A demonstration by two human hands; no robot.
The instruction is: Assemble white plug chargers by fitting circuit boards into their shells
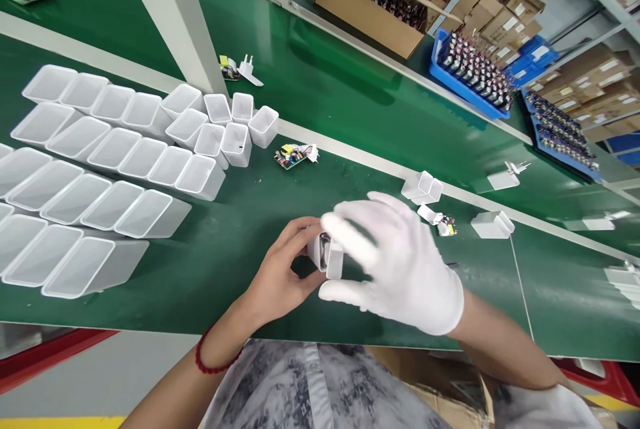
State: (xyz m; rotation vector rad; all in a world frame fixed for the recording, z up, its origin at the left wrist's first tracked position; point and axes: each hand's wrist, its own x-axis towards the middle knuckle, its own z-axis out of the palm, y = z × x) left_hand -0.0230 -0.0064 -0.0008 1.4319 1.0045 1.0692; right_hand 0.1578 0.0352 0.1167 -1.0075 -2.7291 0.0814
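A grey patterned shirt (310, 382) fills the bottom edge of the frame, and just above it a worker's two hands meet over a green counter (210, 276). The bare left hand (280, 276), a red cord bracelet (210, 362) at the wrist, is closed round a small white housing (327, 257), thumb and fingertips pinching its near and far sides. The gloved right hand (400, 262) is curled over the same housing from three o'clock, fingers across the top and thumb beneath, so both hands clamp the one piece; something metallic glints at its open mouth, though the glove hides most of it.

At nine to eleven o'clock from the hands, rows of empty white housings (100, 176) lie mouth-up, edge to edge. A bare circuit board (293, 156) rests at twelve o'clock, apart from the rows. At two o'clock sit more white shells (425, 187) and a half-fitted unit (443, 222); beyond them, blue trays (470, 76) of boards and a cardboard box (370, 2) stand across the dividing rail.

Done well, this step looks to call for the left hand to hold the shell square and steady while the right presses straight along the shell's axis, not at an angle, so that nothing binds against the wall. Even pressure from fingers and thumb should serve better than a hard push at one corner.
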